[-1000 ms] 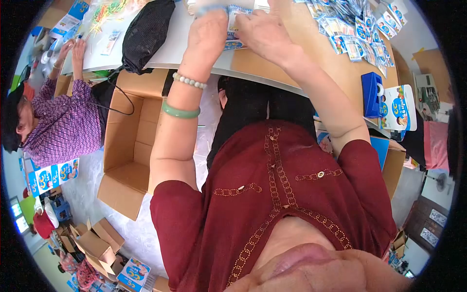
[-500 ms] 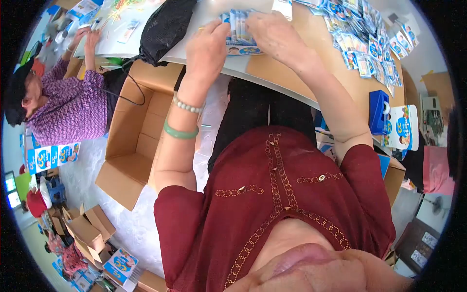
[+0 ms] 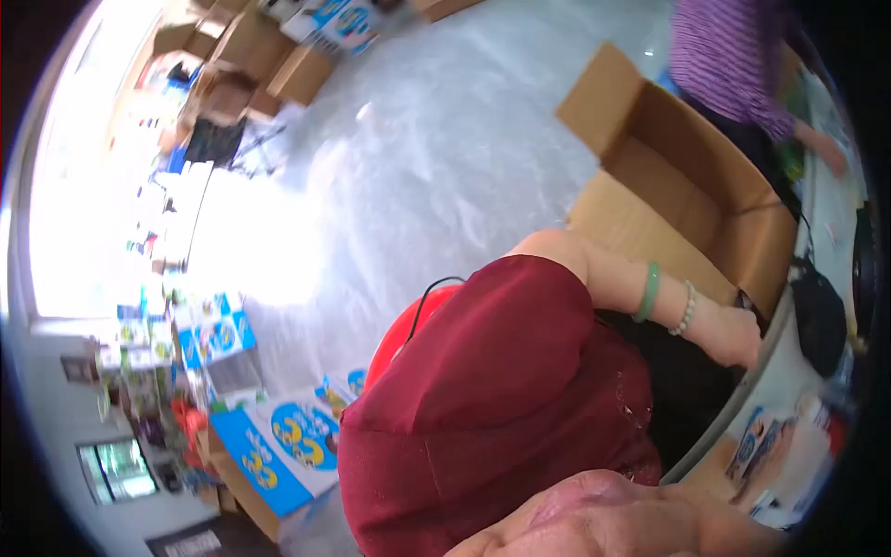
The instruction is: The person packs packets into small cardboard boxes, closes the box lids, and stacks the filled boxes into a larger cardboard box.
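My left hand (image 3: 736, 338), with a beaded bracelet (image 3: 685, 311) and a green bangle (image 3: 649, 292) on the arm, is at the table edge (image 3: 778, 348), beside the near corner of an open cardboard box (image 3: 659, 227). Its fingers look curled closed; whatever they may hold is hidden. I cannot make out my right hand. On the table past the edge lies a printed packet or carton (image 3: 752, 444) in blue and white, next to blurred white items (image 3: 809, 457). A black mesh bag (image 3: 819, 316) rests farther along the table.
A person in a purple patterned top (image 3: 729, 70) works at the far end of the table. Blue-and-white printed cartons (image 3: 278, 450) stand behind me by a red seat (image 3: 408, 334). More cardboard boxes (image 3: 246, 56) are piled across the grey floor (image 3: 445, 121).
My view has swung far to the left, bringing the floor and window side into sight. My left hand has left the packets on the table and come down to the table edge near the box.
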Available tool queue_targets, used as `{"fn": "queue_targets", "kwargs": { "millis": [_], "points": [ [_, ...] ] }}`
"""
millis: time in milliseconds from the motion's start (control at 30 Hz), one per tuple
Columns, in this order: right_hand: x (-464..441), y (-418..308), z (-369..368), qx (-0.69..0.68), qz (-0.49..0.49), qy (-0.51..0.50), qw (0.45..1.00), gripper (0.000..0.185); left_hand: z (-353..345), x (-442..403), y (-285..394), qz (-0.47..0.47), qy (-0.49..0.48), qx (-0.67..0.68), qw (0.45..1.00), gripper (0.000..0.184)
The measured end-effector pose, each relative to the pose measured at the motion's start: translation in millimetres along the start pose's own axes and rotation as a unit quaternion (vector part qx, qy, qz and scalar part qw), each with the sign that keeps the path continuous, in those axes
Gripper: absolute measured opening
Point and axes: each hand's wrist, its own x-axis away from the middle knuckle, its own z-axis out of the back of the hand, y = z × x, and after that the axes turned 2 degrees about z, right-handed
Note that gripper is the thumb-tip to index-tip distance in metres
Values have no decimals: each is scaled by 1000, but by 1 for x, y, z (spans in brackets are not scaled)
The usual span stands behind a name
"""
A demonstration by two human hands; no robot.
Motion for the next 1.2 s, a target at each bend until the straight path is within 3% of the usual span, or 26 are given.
{"fn": "queue_targets", "kwargs": {
  "millis": [133,433,667,733,867,1033,1133,1200],
  "points": [
    [-14,-51,33,19,27,-5,999,38,9,20,10,58,-59,-25,996,10],
    [-56,-116,69,24,80,-46,995,36,-5,29,19,-44,-59,-63,995,14],
    [-62,-135,83,24,96,-65,993,35,-9,26,32,-69,-53,-59,994,14],
    [-63,-138,87,22,101,-68,992,35,-13,25,35,-61,-108,-60,990,17],
    [-58,-143,91,4,106,-76,992,35,-22,27,41,-71,-117,-51,989,16],
    [-64,-149,95,146,85,-71,983,26,-19,31,48,-85,-100,-65,989,13],
    [-67,-150,96,100,146,-77,981,23,-17,31,47,-80,-126,-73,986,15],
    [-66,-132,83,60,211,-4,976,21,-19,32,46,-87,-128,-66,986,15]
  ]
}}
